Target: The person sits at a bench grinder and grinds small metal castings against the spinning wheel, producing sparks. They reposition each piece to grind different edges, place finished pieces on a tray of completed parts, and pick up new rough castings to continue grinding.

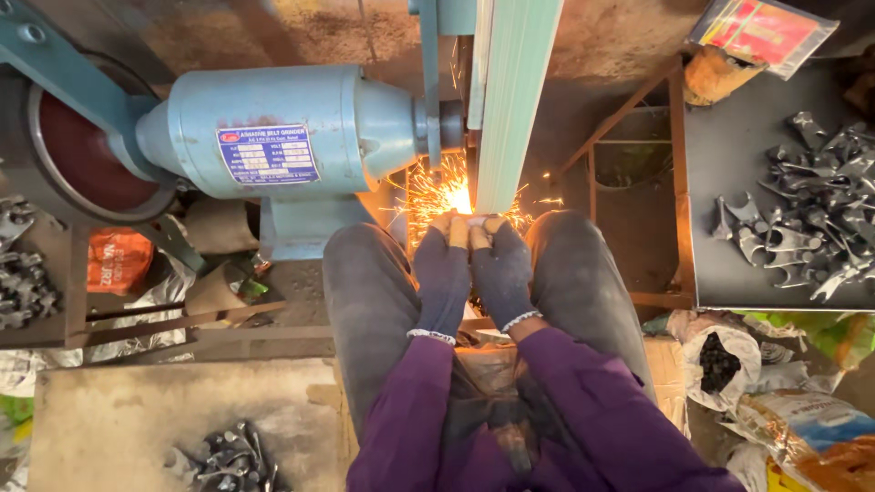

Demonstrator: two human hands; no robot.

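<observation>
My left hand (443, 269) and my right hand (499, 269), both in dark gloves, are pressed together between my knees. Together they pinch a small metal piece (476, 221) that only shows at the fingertips. The piece touches the pale green belt (510, 100) of a light blue belt grinder (283, 128). Orange sparks (442, 191) spray to the left from the contact point. Purple sleeves cover both forearms.
A dark tray (729, 273) at the right holds several grey forged metal parts (811, 219). More such parts lie at the lower left (223, 460) and far left (23, 282). Bags and packets (793, 428) sit on the floor at the lower right. A red packet (761, 32) lies at top right.
</observation>
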